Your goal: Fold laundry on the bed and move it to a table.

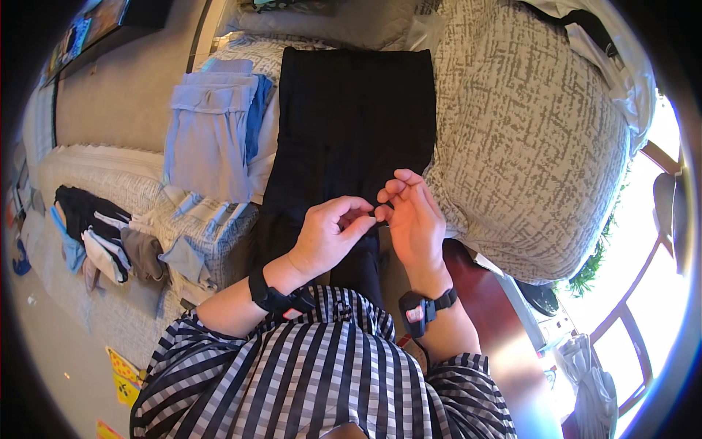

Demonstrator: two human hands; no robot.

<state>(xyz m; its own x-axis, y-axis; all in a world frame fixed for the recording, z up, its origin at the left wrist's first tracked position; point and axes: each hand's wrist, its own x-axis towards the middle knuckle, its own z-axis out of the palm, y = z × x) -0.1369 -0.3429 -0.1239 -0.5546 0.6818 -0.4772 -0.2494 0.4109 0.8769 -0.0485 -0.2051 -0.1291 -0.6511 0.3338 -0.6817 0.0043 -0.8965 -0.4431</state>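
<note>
My left hand point(333, 230) is bent inward, its thumb and forefinger pinched close together. If something is between them, it is too small to make out. Just right of it, almost touching its fingertips, my right hand point(418, 223) is raised with the palm turned inward and the fingers loosely curved apart. Under and beyond both hands lies a black garment point(355, 110), spread flat in a long rectangle on the patterned sofa. Its near end runs toward my lap, partly hidden by my hands. Left of it rests a stack of folded grey and blue clothes point(212, 139).
A large cushion point(526, 139) in patterned fabric bulges on the right. Several small garments point(121, 245) lie heaped on the sofa at the left. A grey cushion point(329, 25) is at the far end. Beyond a reddish-brown surface point(486, 300), a bright window point(651, 293) stands at the right.
</note>
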